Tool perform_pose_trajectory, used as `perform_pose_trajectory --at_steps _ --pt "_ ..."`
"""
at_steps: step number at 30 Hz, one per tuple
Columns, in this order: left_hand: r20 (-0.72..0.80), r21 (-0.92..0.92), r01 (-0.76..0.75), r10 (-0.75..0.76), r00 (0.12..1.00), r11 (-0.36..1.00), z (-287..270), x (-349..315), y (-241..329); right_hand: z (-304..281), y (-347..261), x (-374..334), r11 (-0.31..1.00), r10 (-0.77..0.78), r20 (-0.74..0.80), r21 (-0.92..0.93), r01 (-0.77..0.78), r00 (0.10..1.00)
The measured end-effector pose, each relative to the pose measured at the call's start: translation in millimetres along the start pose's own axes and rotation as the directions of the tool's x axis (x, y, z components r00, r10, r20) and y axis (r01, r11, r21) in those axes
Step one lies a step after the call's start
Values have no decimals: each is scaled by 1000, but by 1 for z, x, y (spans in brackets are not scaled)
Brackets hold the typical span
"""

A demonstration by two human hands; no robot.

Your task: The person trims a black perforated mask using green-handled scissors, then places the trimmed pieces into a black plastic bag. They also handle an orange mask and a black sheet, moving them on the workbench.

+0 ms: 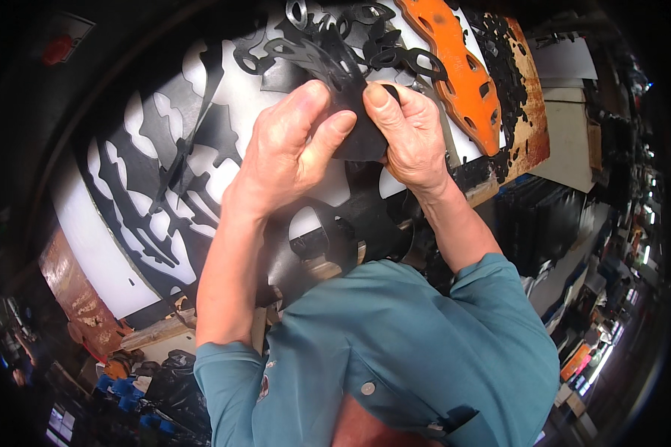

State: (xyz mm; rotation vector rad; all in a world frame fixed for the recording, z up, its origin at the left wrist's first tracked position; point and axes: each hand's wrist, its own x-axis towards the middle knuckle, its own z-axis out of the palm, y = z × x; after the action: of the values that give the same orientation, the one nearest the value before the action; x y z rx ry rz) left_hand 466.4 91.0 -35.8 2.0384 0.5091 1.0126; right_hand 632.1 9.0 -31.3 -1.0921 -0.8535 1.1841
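Observation:
Both my hands are raised in the middle of the picture, gripping a black flexible sheet piece (pixel 356 138) between them. My left hand (pixel 289 141) pinches its left side, thumb pointing up to the right. My right hand (pixel 410 134) is closed on its right side, with the thumb on top. Just beyond the hands lies a tangle of black cut pieces (pixel 425 65) with oval holes. From below them hangs a larger black sheet with cut-outs (pixel 361 197), close to my chest. Which fingers lie behind the held piece is hidden.
A white board (pixel 97 231) carries black cut-out sheeting (pixel 149 127) on the left. At the upper right lies an orange plate with holes (pixel 462 74), next to black scraps (pixel 511 67) along a worn brown table edge (pixel 533 97). Dark stacked sheets (pixel 544 216) stand at the right.

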Motion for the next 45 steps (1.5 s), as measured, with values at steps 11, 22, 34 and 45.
perform_pose_trajectory --at_steps 11,22,34,45 --pt "63 247 169 -190 980 954 -5 -2 25 5 -13 -2 775 -366 115 -511 371 923" --pt "198 -10 279 -272 942 960 -20 -6 20 6 -11 -6 899 -265 34 -352 259 964" --pt "372 110 316 -334 866 942 -42 7 20 5 1 -1 780 -352 231 -463 421 907" --pt "144 44 304 -308 941 952 -22 -14 19 12 10 -4 790 -351 158 -479 382 923"
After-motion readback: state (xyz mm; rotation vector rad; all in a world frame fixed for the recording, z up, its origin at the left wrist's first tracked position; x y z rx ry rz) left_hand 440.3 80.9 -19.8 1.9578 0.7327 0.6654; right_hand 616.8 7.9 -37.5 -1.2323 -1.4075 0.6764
